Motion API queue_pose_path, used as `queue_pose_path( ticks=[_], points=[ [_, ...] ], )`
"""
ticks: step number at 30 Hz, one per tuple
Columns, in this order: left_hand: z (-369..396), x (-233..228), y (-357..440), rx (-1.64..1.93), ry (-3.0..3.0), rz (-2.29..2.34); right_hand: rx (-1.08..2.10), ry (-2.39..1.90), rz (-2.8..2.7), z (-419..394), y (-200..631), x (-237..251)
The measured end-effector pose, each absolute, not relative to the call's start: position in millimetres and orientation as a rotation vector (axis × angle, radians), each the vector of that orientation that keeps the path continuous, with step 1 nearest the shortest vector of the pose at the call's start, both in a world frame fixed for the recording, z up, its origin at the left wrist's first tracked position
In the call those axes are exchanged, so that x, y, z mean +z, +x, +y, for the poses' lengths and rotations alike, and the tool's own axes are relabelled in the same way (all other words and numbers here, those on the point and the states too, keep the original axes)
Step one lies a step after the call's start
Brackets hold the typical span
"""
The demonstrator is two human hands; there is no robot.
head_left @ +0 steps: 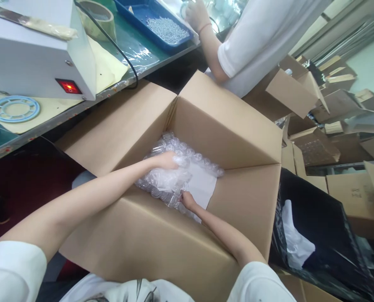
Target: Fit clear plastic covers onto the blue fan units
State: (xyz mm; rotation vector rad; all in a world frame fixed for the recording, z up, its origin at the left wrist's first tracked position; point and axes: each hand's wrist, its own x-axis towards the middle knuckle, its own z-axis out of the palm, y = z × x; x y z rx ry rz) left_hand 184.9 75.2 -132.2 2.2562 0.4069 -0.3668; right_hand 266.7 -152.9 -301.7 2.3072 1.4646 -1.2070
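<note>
Cardboard everywhere in this packing room, with flattened and half-folded cartons stacked off to the right and a counter (124, 73) running along the far left. Nearest to me is the big open box (161, 235), flaps up, and both my arms go down into it.

My left hand (168, 160) is closed over the top of the bubble wrap (166, 178), grasping a bunched part of it. My right hand (187, 200) is lower down at the near edge of the wrap, fingers pinched on its rim. The wrap sits at the bottom of the box toward the left wall, with a white sheet (202, 184) lying flat just beside it and partly under it. Can't tell what's inside the wrap, it's too crumpled.

Looks to me like I'm mid-way through seating the padded bundle in the box. I'd say the next move needs a gentle push down and a tuck of the loose edges so it sits flat, without popping bubbles.

Right of the box there's a black bag (325, 235) with something white in it. Farther out on the counter: a grey machine (35, 54) with a red lit switch (68, 86), a tape roll (98, 16) and a blue tray (155, 21) of small grey bits. A co-worker's hand (197, 14) rests at the tray's far end.
</note>
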Motion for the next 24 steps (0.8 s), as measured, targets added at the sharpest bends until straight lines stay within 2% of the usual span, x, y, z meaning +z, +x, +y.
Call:
queue_pose_path(
  ticks=[6, 12, 19, 24],
  points=[
    [74, -128, 185, -0.427, 2.302, 0.399, -1.284, 2.143, 1.62, -152, 273, -284],
    [65, -127, 181, -0.547, 2.304, 0.31, -1.375, 2.052, 1.86, -166, 309, -231],
    [61, -124, 182, -0.559, 2.223, 0.236, -1.379, 2.328, 1.958, -180, 345, -173],
    [54, -127, 182, -0.466, 2.088, 0.228, -1.394, 2.665, 2.024, -143, 331, -147]
  ],
)
